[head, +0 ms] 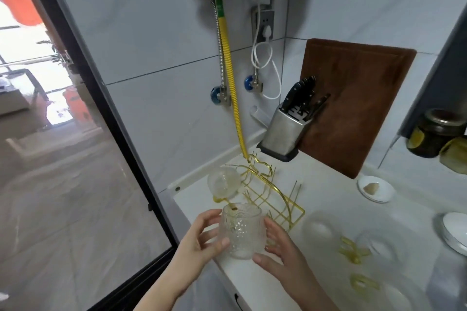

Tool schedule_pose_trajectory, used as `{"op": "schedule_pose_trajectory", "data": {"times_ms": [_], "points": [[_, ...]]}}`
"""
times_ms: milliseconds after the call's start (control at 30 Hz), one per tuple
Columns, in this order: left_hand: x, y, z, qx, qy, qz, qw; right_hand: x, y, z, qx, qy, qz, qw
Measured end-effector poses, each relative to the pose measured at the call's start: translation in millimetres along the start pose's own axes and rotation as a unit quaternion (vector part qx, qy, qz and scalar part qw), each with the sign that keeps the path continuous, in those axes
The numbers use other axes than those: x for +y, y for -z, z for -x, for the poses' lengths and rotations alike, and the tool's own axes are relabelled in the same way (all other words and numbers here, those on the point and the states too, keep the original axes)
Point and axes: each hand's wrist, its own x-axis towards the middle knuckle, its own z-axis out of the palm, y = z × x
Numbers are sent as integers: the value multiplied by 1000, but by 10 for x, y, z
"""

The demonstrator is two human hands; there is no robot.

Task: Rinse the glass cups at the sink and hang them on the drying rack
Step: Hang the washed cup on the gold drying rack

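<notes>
- Glass door (83, 159) is taking up the left side of the view, black frame running diagonally down to the counter edge.
- White counter (328, 209) is filling the lower right, butting against the tiled wall.
- Brown cutting board (353, 108) is leaning upright against the wall in the corner; steel knife block (284, 131) is sitting just in front of it, black handles sticking out.
- Yellow hose (231, 78) is running down the wall to the counter, ending right behind the rack.
- Gold wire drying rack (273, 197) is standing on the counter near the door-side edge.
- One glass cup (223, 182) is hanging tilted on a left-side rack prong, mouth facing roughly toward the camera.
- Textured glass cup (241, 231) is being held upright just in front of the rack, a gold prong tip showing at its rim; cannot tell whether the prong is inside.
- Left hand (202, 235) is gripping that cup from the left, thumb curled across the front.
- Right hand (280, 250) is cupping its right side, fingers curled against the glass.
- More glass cups (379, 247) with yellow handles are sitting blurred on the counter, lower right.
- Small white dish (376, 188) is sitting near the board's foot; dark jar (432, 131) is standing at the far right.
</notes>
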Motion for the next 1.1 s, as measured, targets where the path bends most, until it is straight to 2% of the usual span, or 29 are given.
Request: {"op": "schedule_pose_trajectory", "data": {"times_ms": [167, 333, 467, 600, 733, 867, 1100], "points": [[31, 21, -357, 59, 15, 0, 998, -115, -68, -238, 44, -6, 37, 998], [-9, 93, -728, 78, 30, -36, 996, -218, -254, -519, 127, -36, 67, 989], [-103, 247, -957, 13, 29, -99, 995, -267, -407, -683, 193, -107, 43, 974], [-134, 406, -1171, -62, 16, -217, 974, -258, -529, -811, 246, -159, 72, 953], [-133, 492, -1420, -93, 13, -261, 961, -251, -661, -976, 275, -199, 110, 934], [-159, 492, -1622, -128, -32, -329, 935, -207, -780, -1099, 294, -239, 115, 918], [-325, 485, -1788, -169, -92, -390, 900, -183, -937, -1225, 326, -244, 52, 912]]}}
